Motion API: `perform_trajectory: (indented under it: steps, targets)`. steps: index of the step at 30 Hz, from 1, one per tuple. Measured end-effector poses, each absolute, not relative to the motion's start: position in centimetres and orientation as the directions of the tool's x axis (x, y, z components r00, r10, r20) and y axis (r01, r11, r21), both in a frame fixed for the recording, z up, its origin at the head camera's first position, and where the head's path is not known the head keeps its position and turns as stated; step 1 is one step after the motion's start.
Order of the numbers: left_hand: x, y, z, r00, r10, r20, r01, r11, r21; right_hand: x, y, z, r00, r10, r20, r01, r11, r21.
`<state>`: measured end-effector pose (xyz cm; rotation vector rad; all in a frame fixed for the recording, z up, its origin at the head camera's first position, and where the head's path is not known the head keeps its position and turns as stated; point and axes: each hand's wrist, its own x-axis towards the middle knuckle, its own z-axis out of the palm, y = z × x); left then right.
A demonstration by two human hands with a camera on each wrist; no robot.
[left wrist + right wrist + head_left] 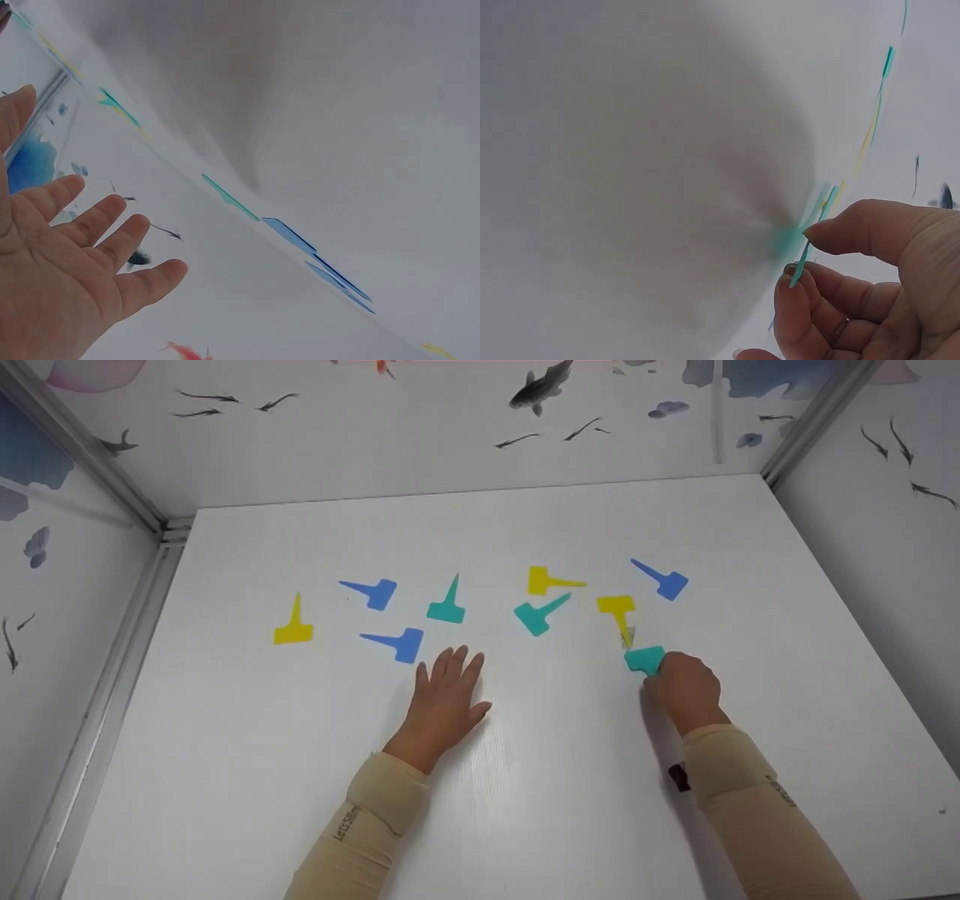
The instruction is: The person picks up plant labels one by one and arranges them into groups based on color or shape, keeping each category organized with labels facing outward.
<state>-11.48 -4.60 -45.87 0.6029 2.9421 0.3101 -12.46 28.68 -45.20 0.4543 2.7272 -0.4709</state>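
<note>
My right hand (685, 690) pinches a teal T-shaped plant label (643, 660) between thumb and fingertips; its wide head sticks out to the left. In the right wrist view that label (823, 210) is seen edge-on, close over the table. Just beyond it lies a yellow T-shaped label (616, 604), its stem pointing at me. My left hand (442, 709) holds nothing, palm down with fingers spread. Nearest to its fingertips is a blue label (405, 646). Past it lie a second blue label (381, 594) and a teal one (448, 611).
A yellow label (293, 631) lies at the left. Right of the middle are another yellow label (540, 580) and a teal one (534, 619), with a blue label (672, 585) farther right. White panels with painted fish (541, 388) wall the white table (480, 810).
</note>
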Motion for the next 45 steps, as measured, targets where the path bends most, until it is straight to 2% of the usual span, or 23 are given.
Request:
perform_trajectory:
  steps: [10, 30, 37, 45]
  targets:
    - [-11.5, -4.6, -45.9, -0.914, 0.403, -0.042, 0.386, 0.896, 0.220, -12.4, 28.3, -45.2, -0.898, 0.247, -0.364, 0.354, 0.898, -0.262]
    - [-11.4, -4.6, -46.0, -0.913, 0.403, -0.061, 0.379, 0.895, 0.234, -12.4, 28.3, -45.1, -0.878, 0.257, -0.404, 0.383, 0.884, -0.269]
    - [-11.5, -4.3, -46.0, -0.911, 0.408, -0.069, 0.385, 0.897, 0.215, -12.0, 28.8, -45.2, -0.902, 0.210, -0.378, 0.314, 0.919, -0.239]
    - [-11.5, -4.0, -46.0, -0.908, 0.411, -0.076, 0.381, 0.889, 0.254, -10.7, 29.0, -45.3, -0.935, 0.154, -0.320, 0.233, 0.946, -0.227]
